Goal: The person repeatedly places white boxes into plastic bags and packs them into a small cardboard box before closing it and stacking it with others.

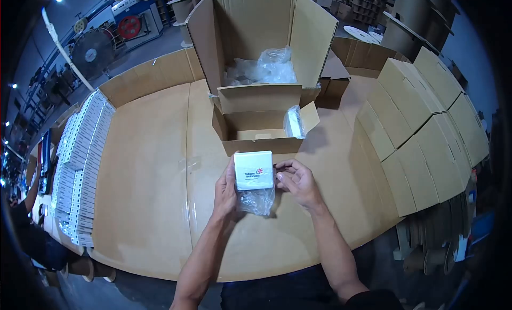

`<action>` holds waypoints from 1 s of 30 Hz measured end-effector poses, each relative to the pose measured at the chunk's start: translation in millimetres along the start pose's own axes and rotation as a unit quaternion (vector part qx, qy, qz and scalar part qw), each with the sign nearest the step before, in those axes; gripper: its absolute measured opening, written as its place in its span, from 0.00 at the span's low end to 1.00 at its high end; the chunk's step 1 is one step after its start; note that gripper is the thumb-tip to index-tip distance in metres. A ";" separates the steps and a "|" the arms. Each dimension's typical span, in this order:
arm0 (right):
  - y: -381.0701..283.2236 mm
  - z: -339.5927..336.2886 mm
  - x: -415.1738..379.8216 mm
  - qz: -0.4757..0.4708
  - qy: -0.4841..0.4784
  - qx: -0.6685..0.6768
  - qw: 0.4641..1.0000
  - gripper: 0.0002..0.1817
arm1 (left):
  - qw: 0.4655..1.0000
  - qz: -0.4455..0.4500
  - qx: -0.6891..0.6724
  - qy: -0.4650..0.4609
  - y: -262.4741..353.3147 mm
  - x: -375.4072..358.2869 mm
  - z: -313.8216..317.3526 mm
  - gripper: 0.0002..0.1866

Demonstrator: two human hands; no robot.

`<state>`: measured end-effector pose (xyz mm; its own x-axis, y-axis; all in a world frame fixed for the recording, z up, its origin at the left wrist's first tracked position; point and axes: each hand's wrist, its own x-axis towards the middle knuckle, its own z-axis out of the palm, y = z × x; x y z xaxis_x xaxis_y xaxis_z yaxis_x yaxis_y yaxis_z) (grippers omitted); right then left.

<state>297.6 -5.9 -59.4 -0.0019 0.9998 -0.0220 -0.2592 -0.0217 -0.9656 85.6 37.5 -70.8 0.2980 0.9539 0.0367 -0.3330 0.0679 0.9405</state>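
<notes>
A small white square box (253, 168) printed "Telkom Indonesia" stands over the middle of the table, its lower part joined by a crumpled clear plastic bag (257, 202). Gripping its left side is my left hand (226, 190), thumb along the edge. At the right edge, my right hand (298, 183) has its fingers curled and pinched together against the box and the bag's side; exactly what lies between the fingertips is hard to see. Just beyond is an open brown carton (261, 147), holding one plastic-wrapped white box (295, 123) at its right end.
Behind the carton stands a large open cardboard box (253, 17) with clear plastic bags (272, 65) inside. Stacked white boxes (80, 171) line the left edge. Closed brown cartons (421, 145) are piled at right. A cardboard sheet (149, 203) covers the table.
</notes>
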 end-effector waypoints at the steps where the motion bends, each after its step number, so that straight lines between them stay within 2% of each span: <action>1: 1.8 1.9 0.4 0.004 0.011 0.005 1.000 0.11 | 1.000 0.000 -0.004 0.010 3.1 -1.4 4.5 0.30; 7: 8.3 -1.4 0.4 0.029 -0.018 -0.034 0.999 0.07 | 1.000 0.023 0.013 0.009 -1.4 -0.1 1.3 0.30; 10: 10.7 4.1 3.7 -0.152 -0.028 -0.039 0.987 0.05 | 0.994 0.034 0.104 -0.005 9.4 -3.9 -0.5 0.30; 12: -2.1 5.7 0.8 -0.172 -0.040 -0.031 0.984 0.04 | 0.994 0.059 0.091 -0.015 12.7 -7.0 1.2 0.31; 13: -7.6 6.5 -0.3 -0.181 -0.046 -0.027 0.982 0.03 | 0.989 0.100 0.110 -0.024 11.4 -5.9 0.7 0.31; 16: -7.8 6.7 0.7 -0.233 -0.071 -0.048 0.969 0.04 | 0.994 0.073 0.081 0.005 18.9 -13.6 10.1 0.31; 17: -6.8 7.3 1.8 -0.222 -0.067 -0.024 0.973 0.07 | 0.990 0.117 0.078 -0.018 1.0 -5.2 -4.0 0.31; 21: -8.3 16.3 0.1 -0.157 -0.049 0.020 0.986 0.19 | 0.994 0.103 -0.039 0.003 -0.5 -1.6 -0.8 0.33; 23: -7.8 23.8 -2.1 -0.098 -0.033 0.008 0.995 0.30 | 0.996 0.079 -0.027 0.001 -1.2 -0.9 -3.0 0.33; 25: -1.3 22.7 -0.8 -0.055 -0.046 -0.027 0.997 0.30 | 0.997 0.066 -0.047 -0.009 2.1 -1.4 -1.8 0.31; 26: 3.9 21.6 0.0 -0.033 -0.053 -0.045 0.997 0.29 | 0.997 0.076 0.006 -0.027 4.6 -3.1 -1.4 0.30; 28: 9.1 22.1 2.2 -0.070 -0.053 -0.065 0.994 0.19 | 0.987 0.098 0.109 -0.058 14.8 -7.1 -1.2 0.29; 29: 7.7 18.8 3.1 -0.082 -0.069 -0.087 0.990 0.16 | 0.992 0.061 0.095 -0.060 11.3 -6.3 -6.3 0.19; 30: 5.9 15.9 2.5 -0.093 -0.087 -0.109 0.986 0.13 | 0.990 0.063 0.105 -0.065 11.4 -6.6 -7.8 0.15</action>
<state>280.7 -3.4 -61.0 -0.1445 0.9715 0.1879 -0.0577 0.1813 -0.9817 72.8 34.2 -62.9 0.3833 0.9042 0.1884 -0.1860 -0.1242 0.9747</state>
